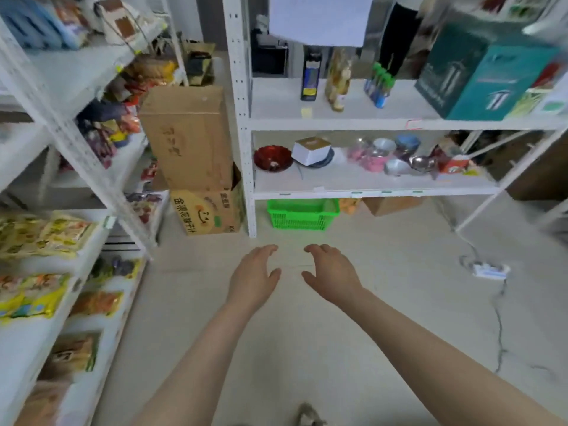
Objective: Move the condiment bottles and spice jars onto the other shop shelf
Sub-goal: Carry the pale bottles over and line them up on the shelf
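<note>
- White metal shelf (338,124) ahead, as landmark; on its upper board a dark bottle (309,76), a glass jar (338,79) and green-capped bottles (380,84), standing apart in a row.
- Below that shelf, over bare floor: left hand (253,276) and right hand (333,273), near each other, fingers loosely spread and curled, holding nothing.
- Under its lowest board, green basket (302,215).

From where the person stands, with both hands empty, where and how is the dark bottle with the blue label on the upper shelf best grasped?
Probably round the labelled middle of the dark bottle, from the front. It stands upright near the shelf edge, its front is open, and a jar stands beside it on the right. Either the left hand or the right hand looks free.
</note>
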`<state>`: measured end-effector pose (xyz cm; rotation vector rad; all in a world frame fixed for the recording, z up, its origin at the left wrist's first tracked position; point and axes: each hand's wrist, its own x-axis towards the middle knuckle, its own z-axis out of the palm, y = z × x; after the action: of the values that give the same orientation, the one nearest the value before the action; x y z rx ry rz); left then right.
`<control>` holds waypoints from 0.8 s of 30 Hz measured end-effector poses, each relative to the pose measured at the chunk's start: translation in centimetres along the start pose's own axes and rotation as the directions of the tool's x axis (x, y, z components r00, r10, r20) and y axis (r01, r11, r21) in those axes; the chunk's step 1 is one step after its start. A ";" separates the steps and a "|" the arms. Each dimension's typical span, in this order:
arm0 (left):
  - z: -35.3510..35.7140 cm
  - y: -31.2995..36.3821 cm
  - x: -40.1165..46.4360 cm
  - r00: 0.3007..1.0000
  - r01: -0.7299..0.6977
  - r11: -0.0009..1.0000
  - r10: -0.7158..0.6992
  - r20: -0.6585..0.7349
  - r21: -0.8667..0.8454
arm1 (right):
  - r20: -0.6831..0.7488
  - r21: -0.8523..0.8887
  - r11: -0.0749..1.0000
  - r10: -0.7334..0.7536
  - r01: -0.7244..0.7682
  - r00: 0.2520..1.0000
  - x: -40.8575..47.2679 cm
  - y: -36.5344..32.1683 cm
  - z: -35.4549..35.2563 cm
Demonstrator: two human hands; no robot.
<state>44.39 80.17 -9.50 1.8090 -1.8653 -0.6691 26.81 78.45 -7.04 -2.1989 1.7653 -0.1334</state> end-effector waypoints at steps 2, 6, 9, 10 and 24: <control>1.5 2.2 3.0 0.999 -0.033 0.999 0.033 0.017 -0.007 | -0.016 -0.008 0.999 0.051 -0.051 0.999 1.0 3.3 -1.4; 3.5 5.7 8.7 0.995 -0.088 0.996 0.088 0.055 -0.008 | -0.053 0.036 0.988 0.151 -0.150 0.987 3.8 8.4 -3.6; 4.7 6.9 13.2 0.991 -0.106 0.994 0.106 0.082 -0.001 | -0.072 0.083 0.976 0.210 -0.204 0.975 6.7 11.3 -4.5; 5.0 7.1 14.8 0.990 -0.107 0.994 0.107 0.088 -0.003 | -0.073 0.094 0.971 0.227 -0.220 0.971 7.8 12.1 -4.7; 7.6 13.3 39.6 0.961 -0.233 0.969 0.243 0.134 -0.083 | -0.169 0.240 0.912 0.376 -0.332 0.911 26.0 22.5 -10.8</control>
<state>27.90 41.11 -7.46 1.4969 -2.0858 -0.7784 8.93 47.16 -6.87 -1.7372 2.1300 -0.4593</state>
